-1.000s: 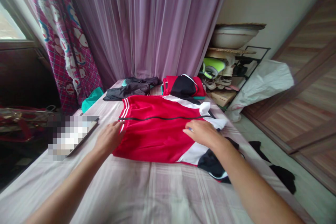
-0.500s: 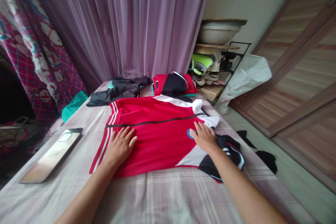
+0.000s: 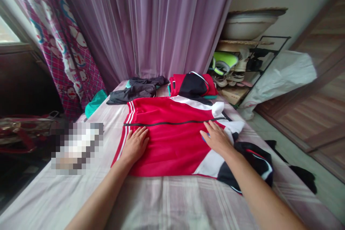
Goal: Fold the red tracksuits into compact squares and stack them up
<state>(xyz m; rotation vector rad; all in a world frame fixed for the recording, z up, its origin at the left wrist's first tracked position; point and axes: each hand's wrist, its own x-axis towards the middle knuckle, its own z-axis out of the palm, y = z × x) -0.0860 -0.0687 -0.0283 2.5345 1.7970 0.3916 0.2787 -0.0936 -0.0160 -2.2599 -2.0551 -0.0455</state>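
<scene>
A red zip-up jacket [image 3: 172,143] with white and black parts lies flat on the bed, its dark zipper running crosswise and its striped hem to the left. My left hand [image 3: 137,144] rests flat on it near the hem, just below the zipper, fingers stretched out. Near the collar end, my right hand [image 3: 217,137] lies with fingers extended, partly covering a blue badge. A black sleeve [image 3: 253,161] is bunched at the right, partly behind my right forearm. Neither hand grips anything.
Behind the jacket are a folded red and black garment [image 3: 192,84] and dark crumpled clothes [image 3: 134,91]. A teal cloth [image 3: 96,103] sits at the bed's left edge. A pixelated object [image 3: 78,147] lies at left. A shoe rack [image 3: 275,55] and white bag [image 3: 285,75] stand right.
The view has shifted, so the bed and its things appear farther right. My right hand has slid slightly over the jacket, covering more of the badge. My left hand stays near the hem.
</scene>
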